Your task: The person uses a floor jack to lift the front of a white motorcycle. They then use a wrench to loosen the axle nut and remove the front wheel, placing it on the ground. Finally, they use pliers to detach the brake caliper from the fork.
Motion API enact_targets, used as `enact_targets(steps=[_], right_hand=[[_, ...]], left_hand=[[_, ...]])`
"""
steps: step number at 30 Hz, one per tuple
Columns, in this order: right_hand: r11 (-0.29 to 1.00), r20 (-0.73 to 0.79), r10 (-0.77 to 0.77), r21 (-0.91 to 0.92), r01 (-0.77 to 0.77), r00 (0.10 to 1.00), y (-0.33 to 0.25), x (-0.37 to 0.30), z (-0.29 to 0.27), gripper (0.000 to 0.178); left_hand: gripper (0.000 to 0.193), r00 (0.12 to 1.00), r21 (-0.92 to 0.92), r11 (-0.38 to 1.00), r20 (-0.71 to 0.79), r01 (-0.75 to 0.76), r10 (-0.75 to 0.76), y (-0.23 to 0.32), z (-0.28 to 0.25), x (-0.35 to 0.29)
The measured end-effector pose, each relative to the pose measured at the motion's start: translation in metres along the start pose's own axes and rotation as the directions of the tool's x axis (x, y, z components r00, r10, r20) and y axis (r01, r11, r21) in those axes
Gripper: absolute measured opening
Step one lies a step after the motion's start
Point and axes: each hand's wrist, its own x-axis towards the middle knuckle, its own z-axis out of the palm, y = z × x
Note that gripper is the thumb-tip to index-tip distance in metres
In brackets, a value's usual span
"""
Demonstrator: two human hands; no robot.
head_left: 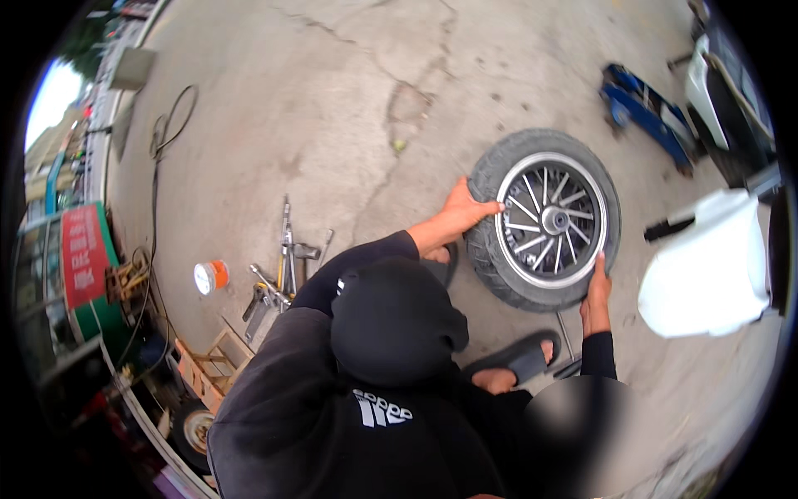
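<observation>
A scooter wheel (515,223) with a grey-black tyre, a silver rim and a dark multi-spoke centre stands tilted in front of me, its hub side facing me. My left hand (461,212) grips the tyre's left edge, thumb laid across to the rim and fingers hidden behind. Low on the right edge, my right hand (596,301) holds the tyre, with its thumb pointing up along the side and the other fingers partly hidden. A thin metal rod (566,334) shows on the ground beneath the wheel. My sandalled foot (517,359) is close below it.
Several hand tools (287,262) lie at left beside a white-and-orange tub (211,277). A wooden stool (204,374) stands lower left. A black cable (155,179) crosses the concrete. At right are a blue floor jack (647,112) and a white panel (706,270).
</observation>
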Motion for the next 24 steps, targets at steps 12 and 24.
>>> enact_targets(steps=[12,24], right_hand=[[0.983,0.57,-0.139,-0.02,0.182,0.81,-0.028,-0.1,0.304,0.089],[0.689,0.902,0.2,-0.407,0.599,0.383,-0.047,-0.112,0.147,0.06]], left_hand=[[0.051,0.901,-0.108,0.994,-0.432,0.003,-0.05,0.068,-0.312,-0.027],[0.052,0.689,-0.092,0.991,-0.724,-0.093,-0.003,0.036,-0.504,-0.025]])
